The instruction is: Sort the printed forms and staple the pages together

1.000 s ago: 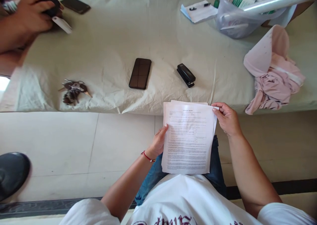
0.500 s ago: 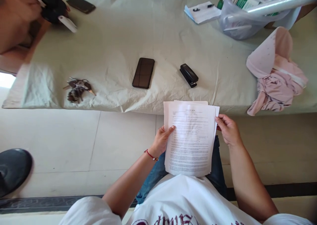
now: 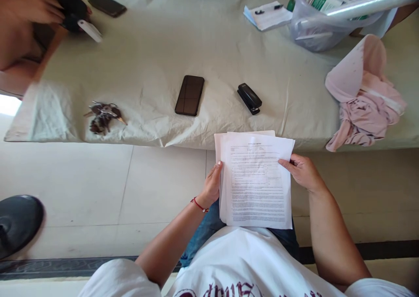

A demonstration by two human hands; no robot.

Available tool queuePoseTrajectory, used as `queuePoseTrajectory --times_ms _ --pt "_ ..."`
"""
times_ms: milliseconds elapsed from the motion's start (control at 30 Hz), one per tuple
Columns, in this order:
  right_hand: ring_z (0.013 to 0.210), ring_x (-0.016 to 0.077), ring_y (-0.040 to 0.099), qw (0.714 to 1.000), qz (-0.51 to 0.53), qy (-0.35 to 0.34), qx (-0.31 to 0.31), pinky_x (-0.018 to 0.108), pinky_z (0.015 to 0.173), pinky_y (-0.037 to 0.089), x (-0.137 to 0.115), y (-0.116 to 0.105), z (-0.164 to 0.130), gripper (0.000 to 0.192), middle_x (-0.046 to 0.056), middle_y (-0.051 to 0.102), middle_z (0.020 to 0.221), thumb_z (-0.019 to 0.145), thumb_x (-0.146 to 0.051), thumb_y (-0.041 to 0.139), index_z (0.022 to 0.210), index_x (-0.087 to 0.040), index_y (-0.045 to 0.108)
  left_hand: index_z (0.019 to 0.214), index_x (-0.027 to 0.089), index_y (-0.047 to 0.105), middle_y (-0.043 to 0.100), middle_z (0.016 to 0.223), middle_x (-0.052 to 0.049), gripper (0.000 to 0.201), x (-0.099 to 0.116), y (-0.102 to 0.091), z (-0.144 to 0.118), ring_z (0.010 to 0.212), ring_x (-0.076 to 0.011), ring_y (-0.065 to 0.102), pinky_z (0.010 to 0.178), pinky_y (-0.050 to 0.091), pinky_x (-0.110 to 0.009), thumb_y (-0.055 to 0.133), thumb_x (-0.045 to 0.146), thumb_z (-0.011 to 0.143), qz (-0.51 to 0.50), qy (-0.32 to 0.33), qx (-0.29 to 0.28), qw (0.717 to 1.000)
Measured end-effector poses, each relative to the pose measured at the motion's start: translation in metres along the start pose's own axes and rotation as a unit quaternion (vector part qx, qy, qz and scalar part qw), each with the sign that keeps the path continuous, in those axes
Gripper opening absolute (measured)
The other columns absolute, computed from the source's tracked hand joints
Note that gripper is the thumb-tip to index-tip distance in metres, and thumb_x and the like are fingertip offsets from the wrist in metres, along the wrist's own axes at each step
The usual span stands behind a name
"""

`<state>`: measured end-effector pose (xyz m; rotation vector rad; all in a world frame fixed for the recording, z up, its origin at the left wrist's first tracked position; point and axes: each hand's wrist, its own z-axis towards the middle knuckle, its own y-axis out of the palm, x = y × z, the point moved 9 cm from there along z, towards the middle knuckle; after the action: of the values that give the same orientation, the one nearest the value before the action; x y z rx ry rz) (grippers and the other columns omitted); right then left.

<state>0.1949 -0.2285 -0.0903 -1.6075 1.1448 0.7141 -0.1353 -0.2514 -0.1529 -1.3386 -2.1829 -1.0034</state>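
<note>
White printed sheets (image 3: 255,181) sit over the person's lap, just below the table (image 3: 157,57) edge. Left hand (image 3: 212,186) grips the stack's left edge, thumb on top. Right hand (image 3: 303,171) pinches the top sheet's right edge; that sheet is skewed slightly off the rest. Hands apart, one per side. On the cloth-covered table: black stapler (image 3: 249,98), dark phone (image 3: 189,95), key bunch (image 3: 102,116), pink cloth (image 3: 365,100) at right. Another person's hand (image 3: 31,5) at the far left corner holds something dark.
</note>
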Motion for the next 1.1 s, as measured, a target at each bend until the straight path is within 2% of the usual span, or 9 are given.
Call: queuePoseTrajectory --times_ms 133,233,400,533,667,733,900,1100 --pt "0.1 0.0334 0.084 1.0 -0.019 -0.018 -0.015 0.044 0.088 0.067 -0.013 0.001 0.004 0.058 0.008 0.09 0.113 0.091 -0.079 0.079 0.111 -0.025 0.09 0.119 0.018 0.089 0.088 0.135 -0.016 0.083 -0.003 0.003 0.003 0.135 -0.0431 0.078 0.12 0.061 -0.056 0.096 0.086 0.071 0.019 0.001 -0.038 0.999" --pt "0.092 0.0309 0.081 0.998 -0.047 -0.029 -0.028 0.041 0.082 0.065 -0.017 0.006 0.006 0.059 0.008 0.089 0.105 0.093 -0.08 0.074 0.105 -0.024 0.088 0.117 0.017 0.09 0.088 0.134 -0.017 0.082 -0.003 0.003 0.003 0.133 -0.0432 0.078 0.12 0.06 -0.057 0.095 0.086 0.073 0.031 0.003 -0.05 0.998" --pt "0.084 0.0284 0.078 0.997 -0.075 -0.028 -0.022 0.04 0.077 0.061 -0.014 0.005 0.01 0.062 0.008 0.087 0.099 0.093 -0.083 0.068 0.096 -0.023 0.083 0.113 0.018 0.088 0.089 0.123 -0.013 0.079 -0.004 -0.001 0.002 0.118 -0.0354 0.082 0.109 0.064 -0.048 0.101 0.082 0.067 -0.014 -0.001 -0.036 0.999" --pt "0.082 0.0284 0.077 0.996 -0.084 -0.016 -0.015 0.04 0.074 0.06 -0.011 -0.003 0.009 0.061 0.009 0.086 0.097 0.092 -0.082 0.069 0.095 -0.022 0.081 0.102 0.021 0.085 0.086 0.112 -0.006 0.069 -0.006 -0.012 0.005 0.109 -0.0271 0.078 0.1 0.062 -0.039 0.106 0.073 0.062 -0.014 0.023 0.008 1.0" --pt "0.084 0.0286 0.077 0.997 -0.069 -0.007 -0.024 0.04 0.075 0.061 -0.012 -0.006 0.005 0.06 0.009 0.087 0.102 0.09 -0.08 0.072 0.101 -0.022 0.083 0.097 0.023 0.084 0.084 0.111 -0.003 0.059 -0.01 -0.021 0.007 0.118 -0.025 0.075 0.103 0.058 -0.033 0.107 0.067 0.065 0.009 0.04 0.048 0.998" --pt "0.083 0.0282 0.077 0.997 -0.07 -0.009 -0.024 0.04 0.075 0.061 -0.014 -0.006 0.004 0.058 0.009 0.087 0.101 0.091 -0.079 0.072 0.1 -0.023 0.082 0.094 0.023 0.084 0.084 0.108 -0.003 0.057 -0.009 -0.018 0.006 0.115 -0.0255 0.076 0.101 0.059 -0.033 0.105 0.069 0.068 0.016 0.046 0.036 0.998" --pt "0.085 0.0269 0.075 0.996 -0.081 -0.024 0.007 0.038 0.076 0.058 -0.015 -0.005 0.005 0.054 0.008 0.085 0.096 0.093 -0.076 0.069 0.096 -0.023 0.081 0.107 0.022 0.088 0.089 0.112 -0.008 0.068 -0.002 0.007 0.0 0.104 -0.0278 0.081 0.097 0.064 -0.039 0.095 0.082 0.076 0.049 0.051 -0.075 0.995" --pt "0.085 0.0262 0.074 0.996 -0.086 -0.028 0.026 0.037 0.076 0.057 -0.009 -0.006 0.006 0.053 0.008 0.084 0.096 0.096 -0.074 0.067 0.096 -0.022 0.08 0.11 0.023 0.086 0.089 0.118 -0.006 0.07 0.0 -0.001 0.0 0.111 -0.0284 0.081 0.104 0.063 -0.04 0.102 0.077 0.068 0.025 0.039 -0.04 0.998"
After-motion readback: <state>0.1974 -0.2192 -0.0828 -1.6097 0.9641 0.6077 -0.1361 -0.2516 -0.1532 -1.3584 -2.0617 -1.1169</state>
